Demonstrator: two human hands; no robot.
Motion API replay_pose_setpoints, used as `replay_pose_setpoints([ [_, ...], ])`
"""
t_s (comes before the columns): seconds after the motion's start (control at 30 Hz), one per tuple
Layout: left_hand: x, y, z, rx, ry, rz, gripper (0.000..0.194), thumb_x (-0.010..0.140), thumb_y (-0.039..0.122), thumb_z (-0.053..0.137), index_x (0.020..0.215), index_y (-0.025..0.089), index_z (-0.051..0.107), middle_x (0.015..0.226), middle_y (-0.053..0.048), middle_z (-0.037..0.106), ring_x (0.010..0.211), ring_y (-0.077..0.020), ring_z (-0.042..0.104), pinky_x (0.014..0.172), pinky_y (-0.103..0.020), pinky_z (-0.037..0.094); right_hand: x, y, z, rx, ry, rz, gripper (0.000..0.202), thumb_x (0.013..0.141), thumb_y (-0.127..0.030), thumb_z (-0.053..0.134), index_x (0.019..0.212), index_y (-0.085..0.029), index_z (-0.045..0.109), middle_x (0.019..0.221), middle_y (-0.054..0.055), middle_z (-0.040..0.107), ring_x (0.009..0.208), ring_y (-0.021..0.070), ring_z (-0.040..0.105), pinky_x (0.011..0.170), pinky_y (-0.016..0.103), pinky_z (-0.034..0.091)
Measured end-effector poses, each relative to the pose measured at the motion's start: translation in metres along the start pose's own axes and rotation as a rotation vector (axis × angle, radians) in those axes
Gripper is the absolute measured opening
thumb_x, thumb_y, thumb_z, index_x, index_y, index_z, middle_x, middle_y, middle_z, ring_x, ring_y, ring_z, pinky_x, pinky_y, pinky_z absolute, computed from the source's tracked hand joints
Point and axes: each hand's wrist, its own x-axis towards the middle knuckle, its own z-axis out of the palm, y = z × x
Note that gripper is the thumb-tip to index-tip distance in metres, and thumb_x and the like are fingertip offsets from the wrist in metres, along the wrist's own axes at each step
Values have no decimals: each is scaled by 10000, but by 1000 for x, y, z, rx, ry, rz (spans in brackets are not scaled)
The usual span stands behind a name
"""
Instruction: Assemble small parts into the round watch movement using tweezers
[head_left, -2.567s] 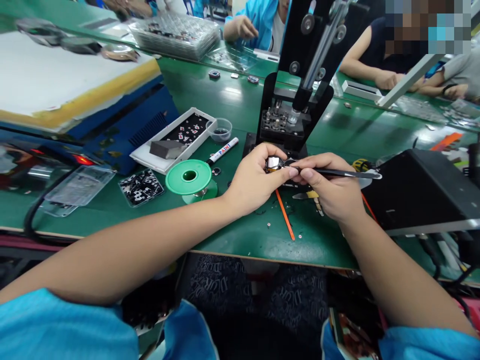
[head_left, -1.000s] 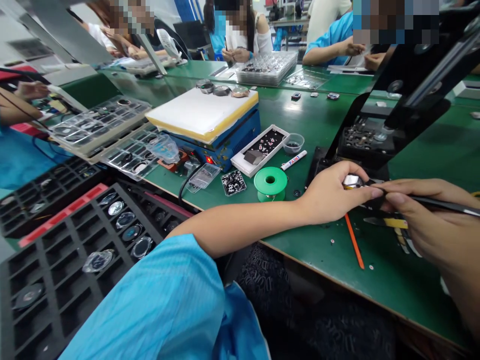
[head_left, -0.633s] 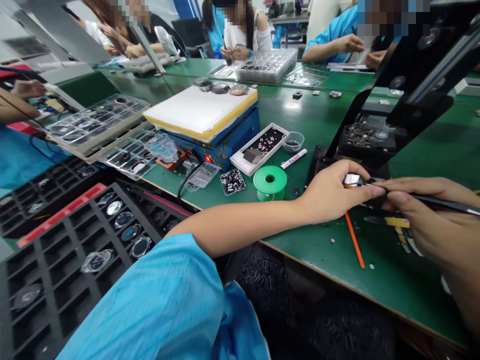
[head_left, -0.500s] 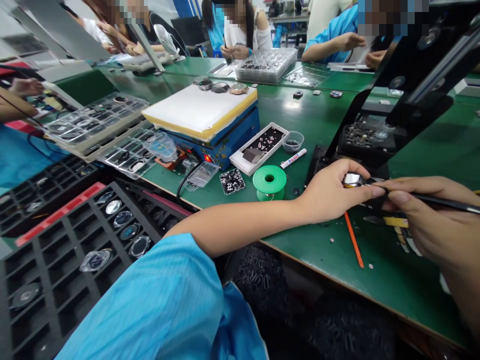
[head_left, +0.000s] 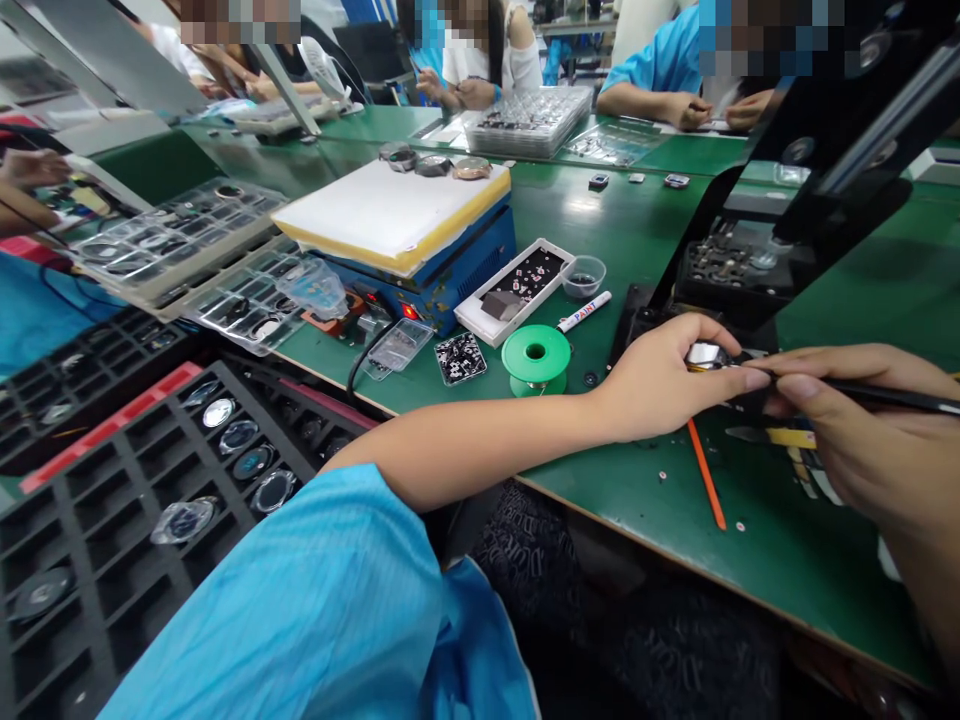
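Note:
My left hand [head_left: 667,378] is closed around a small shiny metal watch case [head_left: 705,354], held between thumb and curled forefinger. My right hand [head_left: 862,415] pinches a slim black tool [head_left: 892,394] that looks like tweezers. Its tip meets the watch case beside my left thumb; the exact contact is hidden by the fingers. Both hands are just in front of a black press-like device [head_left: 739,270]. Below them on the green bench lie an orange stick [head_left: 706,475] and a tool with a yellow handle [head_left: 791,438].
A green spool [head_left: 535,352], a paint marker [head_left: 585,312] and a white tray of small parts [head_left: 517,290] lie left of my hands. Behind stands a blue heating box [head_left: 450,265] bearing watches. A black compartment tray [head_left: 127,500] is at my left. Co-workers sit across the bench.
The view has shifted slightly, so most things appear a little further left. My hands keep nearly the same grip. Across the bench, a co-worker's hands have come down closer to the table.

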Motion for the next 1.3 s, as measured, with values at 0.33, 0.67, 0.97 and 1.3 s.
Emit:
replay_pose_setpoints([
  [0.33, 0, -7, -1, -5, 34, 103, 299, 895, 328, 935, 983, 200, 679, 899, 28, 656, 823, -133, 559, 775, -321, 437, 0, -1, 6, 118, -68, -200, 171, 959, -174, 902, 1042, -322, 927, 1069, 1, 922, 875, 163, 848, 831, 312, 690],
  [0.67, -1, -10, 0, 10, 52, 121, 292, 899, 336, 905, 1016, 206, 671, 851, 29, 619, 789, -141, 530, 728, -300, 424, 2, -1, 7, 166, -103, -232, 167, 1002, -214, 894, 1098, -349, 923, 1089, 0, 921, 1018, 206, 883, 920, 351, 725],
  [0.97, -1, -7, 0, 78, 84, 143, 278, 877, 315, 887, 1003, 209, 664, 827, 40, 609, 751, -136, 507, 716, -303, 423, 2, -2, 5, 171, -116, -193, 110, 1013, -253, 895, 1080, -338, 913, 1069, -7, 919, 996, 195, 880, 907, 346, 720],
  [1.3, -5, -5, 0, 89, 47, 123, 170, 944, 261, 818, 978, 204, 661, 820, 23, 636, 743, -138, 536, 694, -287, 434, 3, 0, 12, 168, -131, -314, 209, 996, -165, 873, 1090, -346, 917, 1089, -1, 925, 1022, 198, 881, 954, 353, 720],
])
